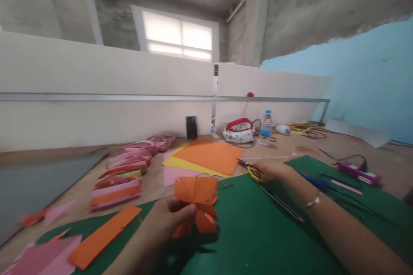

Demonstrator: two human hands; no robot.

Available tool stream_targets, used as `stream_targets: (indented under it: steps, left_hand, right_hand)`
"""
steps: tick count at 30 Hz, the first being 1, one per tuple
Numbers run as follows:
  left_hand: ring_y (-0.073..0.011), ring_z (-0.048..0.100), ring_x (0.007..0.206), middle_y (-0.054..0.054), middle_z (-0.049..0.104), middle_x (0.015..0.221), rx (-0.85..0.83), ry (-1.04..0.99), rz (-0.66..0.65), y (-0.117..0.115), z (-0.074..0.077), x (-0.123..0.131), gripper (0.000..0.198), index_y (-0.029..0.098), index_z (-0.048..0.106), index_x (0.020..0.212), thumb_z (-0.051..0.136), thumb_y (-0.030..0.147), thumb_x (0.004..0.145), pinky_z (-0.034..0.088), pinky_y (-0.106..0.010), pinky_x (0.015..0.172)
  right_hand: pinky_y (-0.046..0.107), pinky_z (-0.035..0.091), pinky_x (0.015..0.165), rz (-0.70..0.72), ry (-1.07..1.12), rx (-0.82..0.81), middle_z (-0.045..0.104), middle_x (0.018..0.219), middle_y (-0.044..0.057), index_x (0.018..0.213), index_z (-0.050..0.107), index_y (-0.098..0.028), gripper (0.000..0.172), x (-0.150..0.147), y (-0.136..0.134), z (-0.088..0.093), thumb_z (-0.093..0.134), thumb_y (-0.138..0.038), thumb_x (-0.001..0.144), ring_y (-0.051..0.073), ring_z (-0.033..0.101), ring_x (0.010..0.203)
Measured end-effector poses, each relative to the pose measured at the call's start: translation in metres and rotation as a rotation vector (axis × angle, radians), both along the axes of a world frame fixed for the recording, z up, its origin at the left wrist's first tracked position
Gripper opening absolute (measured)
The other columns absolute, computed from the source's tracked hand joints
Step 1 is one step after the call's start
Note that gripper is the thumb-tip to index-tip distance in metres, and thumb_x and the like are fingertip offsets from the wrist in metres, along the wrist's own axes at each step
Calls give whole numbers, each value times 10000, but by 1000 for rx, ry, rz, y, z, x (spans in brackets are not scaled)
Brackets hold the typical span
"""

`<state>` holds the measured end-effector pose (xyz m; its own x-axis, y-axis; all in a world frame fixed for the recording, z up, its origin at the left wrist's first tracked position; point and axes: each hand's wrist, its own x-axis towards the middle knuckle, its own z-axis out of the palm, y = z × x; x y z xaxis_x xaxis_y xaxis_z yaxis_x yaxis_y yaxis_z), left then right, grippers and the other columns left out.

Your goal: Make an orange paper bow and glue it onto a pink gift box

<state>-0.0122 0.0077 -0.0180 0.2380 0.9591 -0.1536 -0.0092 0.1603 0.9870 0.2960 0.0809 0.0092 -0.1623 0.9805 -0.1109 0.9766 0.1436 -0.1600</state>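
Note:
My left hand (174,215) is closed on a folded orange paper piece (196,189), pinched between thumb and fingers. The piece has cut, petal-like flaps that spread below and to the right of my thumb. Out to the right, my right hand (267,169) has its fingers around yellow-handled pliers (253,172), whose dark jaws point left towards the paper stack. Under both hands lies a green cutting mat (245,232). Long thin metal tweezers (282,204) rest on it just below my right wrist. An orange paper strip (105,236) lies to the left of my left hand.
Orange sheets (209,154) overlap yellow and pink ones ahead. Folded pink and orange paper pieces (119,189) line the left side. At the back stand a phone (191,127), a pouch (238,131) and a water bottle (265,129). A purple corded device (358,174) lies right.

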Motion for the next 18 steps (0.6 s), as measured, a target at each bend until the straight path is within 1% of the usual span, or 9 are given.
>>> stream_targets:
  steps: [3, 6, 8, 10, 12, 14, 16, 17, 18]
  left_hand:
    - [-273, 679, 723, -105, 739, 730, 3, -73, -22, 2, -7, 0, 378, 131, 749, 767, 806, 402, 510, 516, -373, 760]
    - [-259, 670, 713, -97, 738, 741, 0, -97, -41, 4, -10, -1, 397, 131, 746, 783, 795, 425, 522, 505, -387, 784]
    - [-250, 665, 730, -92, 740, 774, 3, -98, -46, 4, -10, -2, 427, 135, 742, 828, 783, 443, 536, 498, -368, 771]
    - [-222, 653, 716, -78, 735, 754, 14, -74, -34, 5, -8, -4, 408, 136, 739, 830, 778, 435, 556, 480, -312, 705]
    - [-176, 621, 645, -56, 719, 693, 27, -38, -13, 5, -7, -4, 353, 137, 737, 792, 771, 418, 582, 435, -264, 621]
    - [-149, 591, 609, -44, 711, 681, 36, -17, 5, 5, -7, -5, 319, 142, 732, 765, 762, 413, 600, 401, -247, 589]
    - [-156, 600, 647, -51, 721, 726, 35, -11, 19, 5, -7, -5, 319, 147, 729, 788, 749, 413, 613, 398, -247, 607]
    - [-165, 607, 676, -58, 725, 754, 32, -7, 25, 5, -6, -5, 326, 150, 728, 813, 741, 411, 619, 399, -249, 620]
    - [-169, 606, 688, -63, 726, 765, 30, -2, 31, 5, -6, -6, 331, 149, 727, 831, 734, 409, 625, 397, -250, 626]
  right_hand:
    - [381, 511, 808, -5, -41, 4, 598, 1111, 72, 1089, 589, -163, 228, 8, 11, -16, 536, -310, 923, 186, 601, 934]
    - [364, 505, 757, -19, 19, 38, 613, 1003, 61, 1023, 601, -142, 217, 14, 16, -19, 569, -315, 895, 178, 598, 861]
    - [332, 484, 699, 1, 118, 75, 611, 883, 57, 1016, 611, -138, 249, 20, 15, -13, 601, -321, 847, 186, 580, 793]
    - [300, 455, 631, 44, 251, 115, 583, 791, 46, 1135, 576, -140, 371, 24, 10, -3, 575, -337, 820, 191, 556, 732]
    - [276, 435, 590, 100, 399, 160, 550, 785, 35, 1283, 467, -155, 496, 24, 3, 7, 483, -375, 839, 181, 536, 705]
    - [261, 416, 547, 171, 619, 183, 518, 796, 28, 1357, 368, -174, 553, 18, -5, 13, 415, -418, 862, 159, 502, 656]
    - [249, 393, 502, 241, 804, 154, 494, 771, 12, 1376, 333, -193, 586, 7, -14, 15, 440, -453, 862, 135, 461, 591]
    - [241, 383, 481, 267, 855, 117, 492, 751, 4, 1372, 346, -196, 602, 0, -19, 14, 489, -453, 847, 125, 447, 563]
    - [236, 387, 477, 294, 860, 63, 506, 746, 2, 1359, 377, -195, 605, -7, -23, 13, 543, -432, 828, 122, 457, 560]
